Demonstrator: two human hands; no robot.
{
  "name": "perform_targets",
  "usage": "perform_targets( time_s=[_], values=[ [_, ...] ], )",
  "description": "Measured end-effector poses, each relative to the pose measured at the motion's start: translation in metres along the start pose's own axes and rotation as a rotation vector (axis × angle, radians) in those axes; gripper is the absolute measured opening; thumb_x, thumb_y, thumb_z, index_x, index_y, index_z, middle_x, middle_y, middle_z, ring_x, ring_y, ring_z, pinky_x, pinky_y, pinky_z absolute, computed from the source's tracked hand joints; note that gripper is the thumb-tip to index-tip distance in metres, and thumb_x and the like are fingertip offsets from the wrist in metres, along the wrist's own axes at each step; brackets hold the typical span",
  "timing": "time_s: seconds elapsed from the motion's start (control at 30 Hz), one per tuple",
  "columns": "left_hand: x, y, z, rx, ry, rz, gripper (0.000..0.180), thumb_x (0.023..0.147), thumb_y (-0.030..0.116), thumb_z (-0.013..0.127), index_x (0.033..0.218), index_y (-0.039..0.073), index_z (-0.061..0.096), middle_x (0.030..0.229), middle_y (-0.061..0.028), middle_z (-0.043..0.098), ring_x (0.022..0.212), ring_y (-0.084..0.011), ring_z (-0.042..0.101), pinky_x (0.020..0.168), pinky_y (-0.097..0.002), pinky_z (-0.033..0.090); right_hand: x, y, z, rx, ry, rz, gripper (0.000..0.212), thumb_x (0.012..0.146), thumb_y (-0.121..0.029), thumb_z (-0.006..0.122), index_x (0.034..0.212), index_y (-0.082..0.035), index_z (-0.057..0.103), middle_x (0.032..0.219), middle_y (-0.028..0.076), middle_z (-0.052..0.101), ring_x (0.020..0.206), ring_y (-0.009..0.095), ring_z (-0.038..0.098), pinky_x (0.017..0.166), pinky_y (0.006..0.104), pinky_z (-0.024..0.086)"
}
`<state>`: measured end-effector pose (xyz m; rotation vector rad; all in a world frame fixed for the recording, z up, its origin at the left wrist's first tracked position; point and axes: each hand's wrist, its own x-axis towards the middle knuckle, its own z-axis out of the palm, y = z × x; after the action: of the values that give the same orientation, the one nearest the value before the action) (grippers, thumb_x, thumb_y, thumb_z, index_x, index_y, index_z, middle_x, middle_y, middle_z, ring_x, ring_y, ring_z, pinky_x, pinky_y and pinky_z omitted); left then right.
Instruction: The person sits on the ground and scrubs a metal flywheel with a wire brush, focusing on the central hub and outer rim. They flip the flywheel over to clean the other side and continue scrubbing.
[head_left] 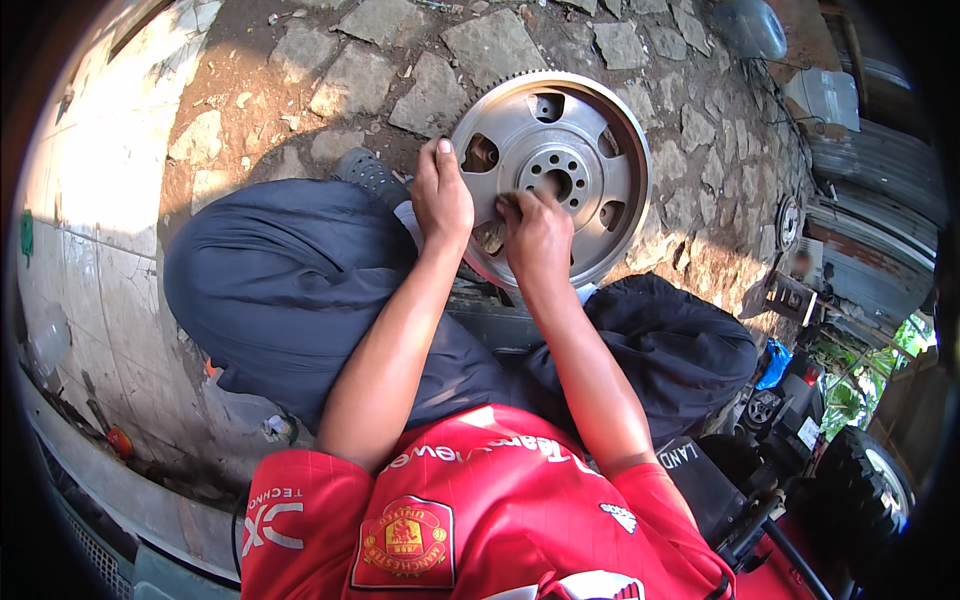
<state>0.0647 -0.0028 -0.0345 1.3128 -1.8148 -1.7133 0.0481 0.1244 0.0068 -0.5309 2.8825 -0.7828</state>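
Observation:
A round metal flywheel (597, 178) with a toothed edge, cut-out windows and a ring of bolt holes around its centre bore stands tilted between my knees. My left hand (440, 200) grips its left rim, thumb up along the edge. Over the lower left of the face, close to the hub, is my right hand (540, 235), its fingers bent and pinched together against the metal. Whatever may be between those fingertips is hidden and slightly blurred.
Rough stone paving (490, 45) spreads beyond the flywheel. Pale tiles (100, 290) run along the left. At right are corrugated sheets (870, 170), a clear plastic container (825, 98), a blue plastic bag (774, 364) and a black tyre (865, 490).

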Motion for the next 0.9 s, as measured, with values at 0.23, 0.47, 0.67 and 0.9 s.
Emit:
perform_targets(
  time_s=[0.23, 0.47, 0.67, 0.9],
  values=[
    [-0.003, 0.006, -0.005, -0.009, -0.031, -0.045, 0.049, 0.113, 0.043, 0.045, 0.124, 0.0, 0.065, 0.107, -0.0226, 0.072, 0.101, -0.0391, 0.069, 0.09, -0.0466, 0.051, 0.009, -0.002, 0.0, 0.013, 0.023, -0.031, 0.017, 0.087, -0.019, 0.08, 0.099, -0.007, 0.083, 0.088, 0.018, 0.072, 0.082, 0.04, 0.071, 0.078, 0.0482, 0.056],
    [0.001, -0.006, 0.0, -0.026, -0.023, -0.019, 0.049, 0.113, 0.044, 0.045, 0.127, 0.001, 0.064, 0.109, -0.0231, 0.073, 0.103, -0.0386, 0.07, 0.092, -0.0468, 0.051, 0.009, 0.0, 0.003, -0.162, 0.052, -0.04, 0.02, 0.087, -0.027, 0.081, 0.102, -0.014, 0.084, 0.088, 0.012, 0.07, 0.086, 0.035, 0.068, 0.078, 0.0482, 0.052],
    [0.001, -0.003, -0.002, -0.029, -0.029, -0.018, 0.049, 0.113, 0.043, 0.046, 0.128, 0.0, 0.064, 0.112, -0.024, 0.073, 0.106, -0.0389, 0.07, 0.093, -0.0465, 0.051, 0.012, 0.003, 0.0, -0.228, 0.083, -0.044, 0.021, 0.088, -0.037, 0.08, 0.102, -0.021, 0.085, 0.083, 0.006, 0.067, 0.086, 0.028, 0.067, 0.078, 0.042, 0.044],
    [-0.001, -0.004, -0.001, -0.007, -0.006, 0.002, 0.05, 0.113, 0.044, 0.045, 0.129, 0.001, 0.064, 0.114, -0.0251, 0.072, 0.107, -0.0404, 0.069, 0.095, -0.0467, 0.051, 0.014, 0.003, 0.005, -0.25, 0.105, -0.067, 0.021, 0.088, -0.036, 0.08, 0.101, -0.021, 0.085, 0.087, 0.005, 0.068, 0.087, 0.027, 0.066, 0.08, 0.0435, 0.044]
  ],
)
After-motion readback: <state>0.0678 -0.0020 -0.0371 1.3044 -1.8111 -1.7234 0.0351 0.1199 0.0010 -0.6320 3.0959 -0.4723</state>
